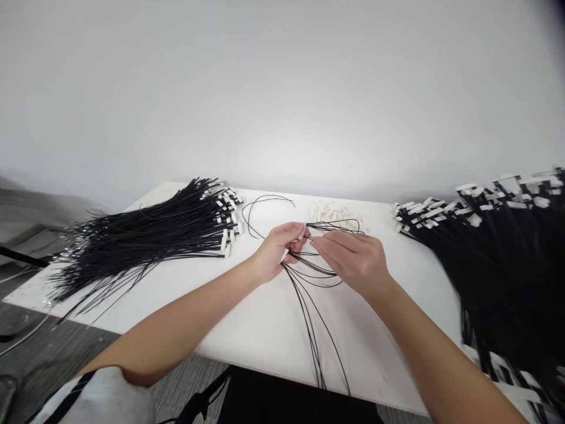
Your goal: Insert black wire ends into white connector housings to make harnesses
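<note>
My left hand [274, 254] is closed around a white plastic connector [285, 255] with thin black wires running out of it. A second white connector [303, 231] shows between its thumb and fingertips. Black wires [311, 272] loop from the connectors toward the right, and some hang down past the table's front edge. Just to the right, my right hand [353, 259] pinches a thin black wire close to the upper connector. Its fingertips partly hide the wire's end.
On the white table [282, 330], a thick bundle of black wires [145, 235] with white connectors lies at left. Behind my hands is a pile of loose white connectors [335, 213], beside a curved loose wire [269, 196]. A larger wire bundle [507, 277] fills the right side.
</note>
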The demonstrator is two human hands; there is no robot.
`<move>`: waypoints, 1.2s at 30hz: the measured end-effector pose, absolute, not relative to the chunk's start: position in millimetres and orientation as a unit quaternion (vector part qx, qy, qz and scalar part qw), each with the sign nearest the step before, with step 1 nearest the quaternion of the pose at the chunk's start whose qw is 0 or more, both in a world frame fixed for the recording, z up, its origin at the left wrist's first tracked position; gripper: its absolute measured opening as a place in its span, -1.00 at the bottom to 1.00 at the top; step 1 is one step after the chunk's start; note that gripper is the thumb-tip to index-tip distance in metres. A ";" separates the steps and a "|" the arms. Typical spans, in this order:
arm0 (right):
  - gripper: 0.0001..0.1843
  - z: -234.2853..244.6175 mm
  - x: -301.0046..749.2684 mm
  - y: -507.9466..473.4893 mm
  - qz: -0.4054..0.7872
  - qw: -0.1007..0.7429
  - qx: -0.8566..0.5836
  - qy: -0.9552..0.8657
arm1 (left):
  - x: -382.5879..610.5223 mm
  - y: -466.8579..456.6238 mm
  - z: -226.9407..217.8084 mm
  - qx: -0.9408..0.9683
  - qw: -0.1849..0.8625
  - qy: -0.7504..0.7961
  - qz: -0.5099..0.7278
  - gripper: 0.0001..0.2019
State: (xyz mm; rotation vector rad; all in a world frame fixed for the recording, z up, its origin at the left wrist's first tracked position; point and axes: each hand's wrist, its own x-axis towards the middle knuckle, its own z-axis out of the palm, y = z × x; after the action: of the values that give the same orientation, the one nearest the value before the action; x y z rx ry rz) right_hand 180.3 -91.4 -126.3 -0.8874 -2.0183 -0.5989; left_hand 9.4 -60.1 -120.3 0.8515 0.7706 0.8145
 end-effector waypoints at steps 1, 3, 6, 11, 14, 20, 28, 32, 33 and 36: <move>-0.88 -126.8 180.3 -91.4 -0.242 0.413 -0.352 -0.804 | 9.4 -60.3 -120.6 0.393 0.762 0.353 0.374 -0.71; -0.88 -127.0 180.1 -91.4 -0.249 0.410 -0.350 -0.805 | 9.7 -60.6 -121.1 0.397 0.761 0.354 0.372 -0.71; -0.90 -126.6 179.4 -91.3 -0.257 0.408 -0.347 -0.805 | 10.1 -61.0 -121.5 0.403 0.758 0.355 0.371 -0.71; -0.92 -126.9 178.8 -90.5 -0.260 0.416 -0.347 -0.800 | 10.3 -62.2 -120.5 0.404 0.758 0.354 0.369 -0.71; -0.94 -127.5 179.2 -90.2 -0.256 0.422 -0.343 -0.799 | 10.4 -62.9 -120.3 0.405 0.760 0.353 0.365 -0.71; -0.95 -127.7 178.1 -90.1 -0.264 0.416 -0.340 -0.801 | 10.9 -64.2 -121.6 0.411 0.763 0.347 0.359 -0.71; -0.95 -122.3 172.5 -92.5 -0.259 0.420 -0.340 -0.801 | 11.2 -67.0 -121.3 0.402 0.781 0.330 0.345 -0.72; -0.92 -124.7 173.1 -91.9 -0.245 0.429 -0.345 -0.798 | 11.1 -65.5 -119.9 0.406 0.776 0.333 0.349 -0.72; -0.88 -125.1 173.5 -91.3 -0.247 0.435 -0.350 -0.792 | 11.0 -64.8 -119.8 0.405 0.774 0.334 0.355 -0.72; -0.73 -122.6 173.9 -90.0 -0.301 0.467 -0.360 -0.749 | 10.3 -61.7 -120.6 0.382 0.778 0.329 0.376 -0.73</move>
State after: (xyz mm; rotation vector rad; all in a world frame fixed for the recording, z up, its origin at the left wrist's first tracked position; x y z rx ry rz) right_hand 173.9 -90.0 -122.6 -0.8843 -1.8379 -0.7397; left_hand 10.3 -61.7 -120.6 0.8259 0.7121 0.8129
